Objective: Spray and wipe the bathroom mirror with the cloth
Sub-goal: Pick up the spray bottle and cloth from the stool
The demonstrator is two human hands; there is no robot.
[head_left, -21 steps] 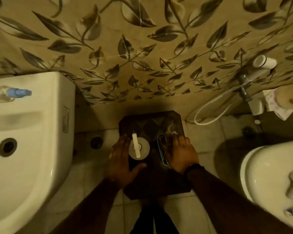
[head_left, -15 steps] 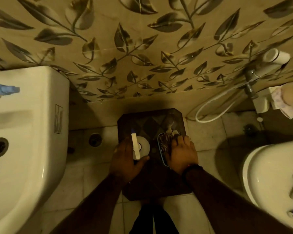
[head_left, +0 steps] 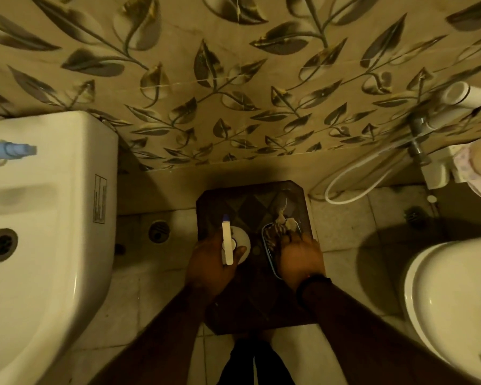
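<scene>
Cloth (head_left: 279,232), pale and crumpled, lies in a small blue-rimmed tray (head_left: 268,258) on a dark wooden stool (head_left: 250,204) low on the tiled floor, between basin (head_left: 39,218) and toilet (head_left: 442,287). Right hand (head_left: 299,258) rests directly on the cloth, fingers curled down into it; whether they have actually pinched it, cannot tell. Cloth sits just ahead of and under that hand, its loose end trailing away toward the leaf-patterned wall (head_left: 233,79). Left hand (head_left: 213,262) is wrapped around the spray bottle (head_left: 235,243) beside the tray, thumb across the body; the white spray head runs front-to-back, nozzle pointing away from the person. Each hand is nearest its own item, so both probably lift straight up. No mirror in view. A second, blue-capped bottle (head_left: 11,151) lies on the basin ledge.
</scene>
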